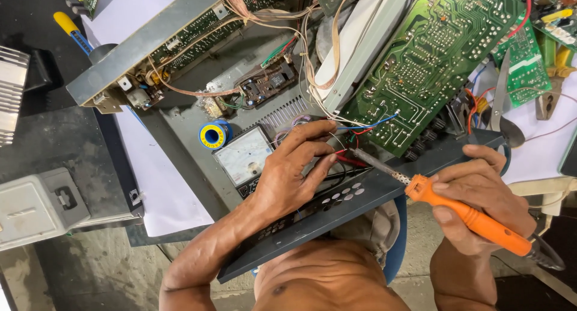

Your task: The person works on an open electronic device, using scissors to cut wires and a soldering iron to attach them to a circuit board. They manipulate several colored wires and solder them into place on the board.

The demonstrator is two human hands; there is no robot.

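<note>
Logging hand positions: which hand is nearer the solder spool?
Left. The left hand lies just right of the solder spool; the right hand is far right, holding the soldering iron.

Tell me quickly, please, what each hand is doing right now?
Left hand: fingers pinched on thin red wires beside the green circuit board.
Right hand: closed on the orange soldering iron.

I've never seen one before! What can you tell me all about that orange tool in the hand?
The soldering iron has a bright orange handle that looks like plastic, a thin grey metal shaft and a dark cord at its back end. The right hand wraps its fingers around the handle. It lies slanted, tip pointing up-left at the red wires pinched by the left hand.
</note>
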